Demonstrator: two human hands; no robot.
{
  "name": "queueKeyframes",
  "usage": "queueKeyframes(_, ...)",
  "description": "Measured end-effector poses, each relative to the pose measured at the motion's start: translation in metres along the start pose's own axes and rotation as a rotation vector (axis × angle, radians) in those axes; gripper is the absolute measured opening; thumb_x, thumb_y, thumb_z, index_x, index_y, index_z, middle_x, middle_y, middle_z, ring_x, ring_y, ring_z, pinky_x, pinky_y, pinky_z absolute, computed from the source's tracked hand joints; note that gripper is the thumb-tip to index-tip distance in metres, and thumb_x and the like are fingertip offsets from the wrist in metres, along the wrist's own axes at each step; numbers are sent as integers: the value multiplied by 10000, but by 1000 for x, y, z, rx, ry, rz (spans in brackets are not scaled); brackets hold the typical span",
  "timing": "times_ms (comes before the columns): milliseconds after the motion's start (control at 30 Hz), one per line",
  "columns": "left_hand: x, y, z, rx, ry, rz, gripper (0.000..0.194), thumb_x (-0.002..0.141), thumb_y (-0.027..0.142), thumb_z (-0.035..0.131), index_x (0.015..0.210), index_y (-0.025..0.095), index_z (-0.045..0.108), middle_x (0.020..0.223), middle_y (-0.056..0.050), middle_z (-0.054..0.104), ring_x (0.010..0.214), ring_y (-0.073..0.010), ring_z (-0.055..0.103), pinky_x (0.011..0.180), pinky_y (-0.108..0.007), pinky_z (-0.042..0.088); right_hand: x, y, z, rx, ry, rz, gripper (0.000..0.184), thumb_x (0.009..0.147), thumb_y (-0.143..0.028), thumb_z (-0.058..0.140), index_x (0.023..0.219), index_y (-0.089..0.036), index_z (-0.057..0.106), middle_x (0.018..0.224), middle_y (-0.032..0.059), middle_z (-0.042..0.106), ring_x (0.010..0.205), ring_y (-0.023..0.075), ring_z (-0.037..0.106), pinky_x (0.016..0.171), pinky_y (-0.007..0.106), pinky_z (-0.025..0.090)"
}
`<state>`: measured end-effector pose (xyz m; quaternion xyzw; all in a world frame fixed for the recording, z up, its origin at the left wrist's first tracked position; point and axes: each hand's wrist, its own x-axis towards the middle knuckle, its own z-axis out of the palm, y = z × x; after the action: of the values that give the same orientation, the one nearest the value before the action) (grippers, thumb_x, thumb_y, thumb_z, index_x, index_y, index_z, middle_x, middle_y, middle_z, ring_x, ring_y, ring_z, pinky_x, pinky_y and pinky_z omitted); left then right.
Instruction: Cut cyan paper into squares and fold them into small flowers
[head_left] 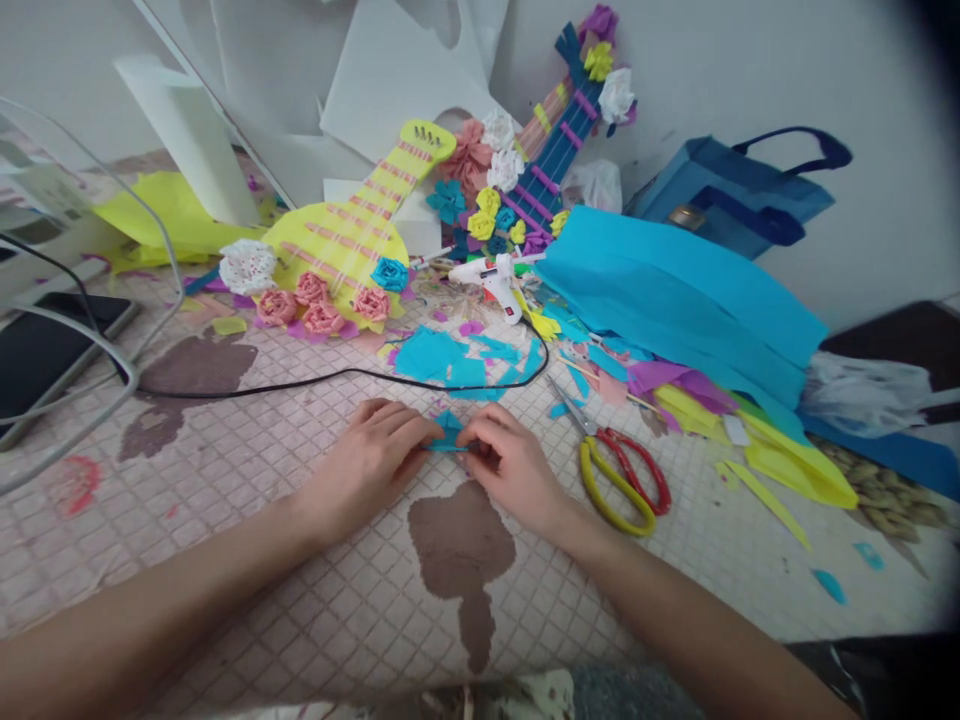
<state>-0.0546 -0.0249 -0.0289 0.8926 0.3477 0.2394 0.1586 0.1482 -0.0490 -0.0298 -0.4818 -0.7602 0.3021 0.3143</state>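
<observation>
My left hand point(373, 452) and my right hand point(510, 466) meet low over the tiled floor, both pinched on a small folded piece of blue crepe paper point(448, 430) held between their fingertips. Just beyond the hands lie loose blue paper scraps point(450, 360). Scissors point(619, 470) with one yellow and one red handle rest on the floor right of my right hand. A white glue gun point(491, 277) lies farther back, its black cord point(300, 382) curving across the floor in front of my hands.
A yellow paper guitar point(352, 235) with paper roses and a blue guitar point(551, 160) with flowers lie at the back. Folded blue crepe sheets point(675, 295), a blue bag point(739, 190), a phone point(45, 345) at left, and white foam boards point(390, 80) surround the spot.
</observation>
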Motion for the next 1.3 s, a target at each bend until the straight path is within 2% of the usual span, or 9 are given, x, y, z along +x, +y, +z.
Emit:
queueKeyframes(367, 1, -3, -2, -130, -47, -63, 129, 840, 151, 527, 832, 214, 640, 909, -16, 658, 903, -191, 569, 864, -365, 385, 0, 2, -4, 38, -31, -66, 286, 732, 27, 426, 810, -208, 568, 873, 18, 512, 829, 141, 532, 712, 258, 428)
queueKeyframes(467, 0, -4, -3, -137, -55, -61, 129, 839, 155, 530, 834, 216, 644, 914, -11, 661, 905, -186, 574, 871, -366, 378, 1, 1, -8, 34, -85, -70, 249, 746, 12, 473, 820, -207, 565, 899, 18, 505, 841, 137, 534, 721, 255, 440)
queueKeyframes(600, -1, -7, -4, -132, -62, -48, 130, 836, 140, 540, 844, 221, 642, 930, -2, 652, 905, -175, 573, 870, -359, 370, 2, -2, -15, 57, -168, -24, 126, 768, -118, 624, 838, -201, 560, 987, 39, 492, 877, 144, 539, 673, 236, 464)
queueKeyframes(700, -2, -7, -4, -127, -53, -48, 119, 831, 136, 550, 832, 217, 637, 920, 2, 648, 903, -173, 572, 861, -353, 368, 2, -3, -16, 27, -170, -41, 146, 760, -169, 676, 854, -196, 568, 993, 43, 498, 923, 156, 533, 731, 255, 467)
queueKeyframes(767, -2, -6, -4, -126, -54, -50, 111, 829, 140, 555, 826, 216, 635, 910, 5, 648, 895, -172, 574, 855, -349, 369, 1, -2, -15, 13, -161, -42, 152, 756, -157, 678, 860, -195, 573, 987, 42, 502, 924, 157, 532, 748, 264, 464)
queueKeyframes(900, -2, -5, -4, -130, -62, -59, 102, 833, 150, 558, 821, 214, 637, 903, 7, 651, 884, -169, 580, 856, -348, 367, 1, -1, -12, 51, -129, 3, 108, 783, -86, 598, 784, -189, 564, 916, 22, 504, 764, 117, 529, 664, 244, 453)
queueKeyframes(1000, -1, -5, -4, -135, -61, -61, 68, 837, 192, 578, 827, 216, 641, 910, 6, 655, 896, -174, 582, 862, -352, 363, 1, 0, -10, 104, -103, 24, 132, 768, -60, 588, 752, -186, 552, 885, 10, 502, 717, 103, 515, 629, 232, 439)
queueKeyframes(1167, -1, -5, -3, -158, -49, -57, 80, 858, 207, 565, 833, 220, 640, 903, 10, 655, 887, -164, 582, 854, -341, 360, 1, 0, -9, 127, -90, 16, 208, 732, 12, 534, 772, -192, 545, 861, 1, 502, 733, 107, 507, 636, 233, 428)
queueKeyframes(1300, -2, -5, -2, -141, -25, -53, 79, 852, 191, 571, 816, 217, 637, 903, 10, 653, 879, -164, 580, 850, -345, 348, 1, -2, -13, 144, -143, 13, 166, 739, -42, 586, 803, -192, 557, 932, 21, 496, 834, 130, 536, 672, 242, 456)
